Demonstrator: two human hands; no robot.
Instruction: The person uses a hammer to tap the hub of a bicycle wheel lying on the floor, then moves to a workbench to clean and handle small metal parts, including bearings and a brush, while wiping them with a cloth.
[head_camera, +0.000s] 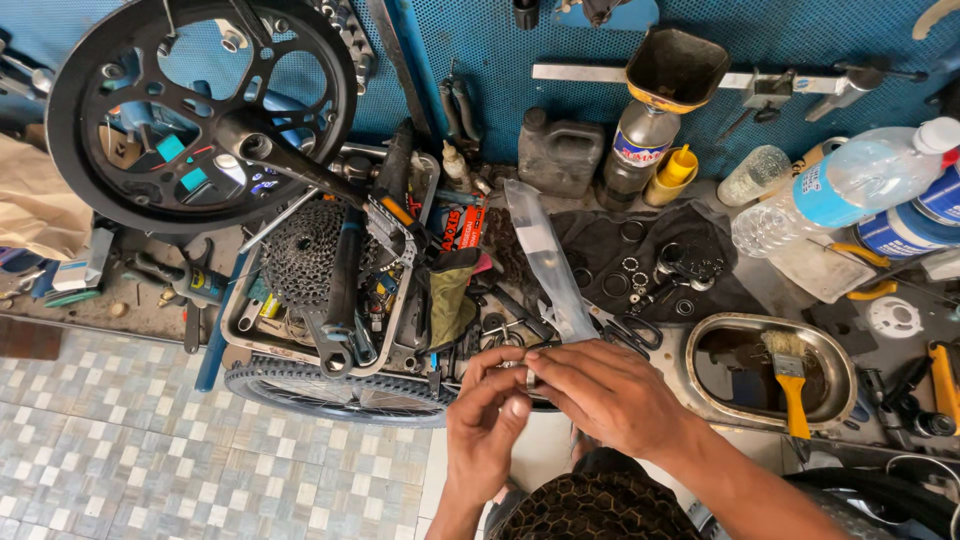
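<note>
Both hands meet low in view: left hand (487, 415) and right hand (598, 392) pinch a small metal ring (531, 379); a clear plastic bag (547, 262) rises toward twelve o'clock.

Red box (462, 228) beside tray; blue-labelled bottle (850, 185) right.

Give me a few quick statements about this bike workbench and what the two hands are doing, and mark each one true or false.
1. Both hands, left hand and right hand, pinch a small metal ring. True.
2. The yellow-handled brush hangs on the wall. False: it lies in the oval metal tray.
3. A funnel sits in the dark bottle. True.
4. The cassette lies on the tiled floor. False: it rests in the parts tray.
</note>
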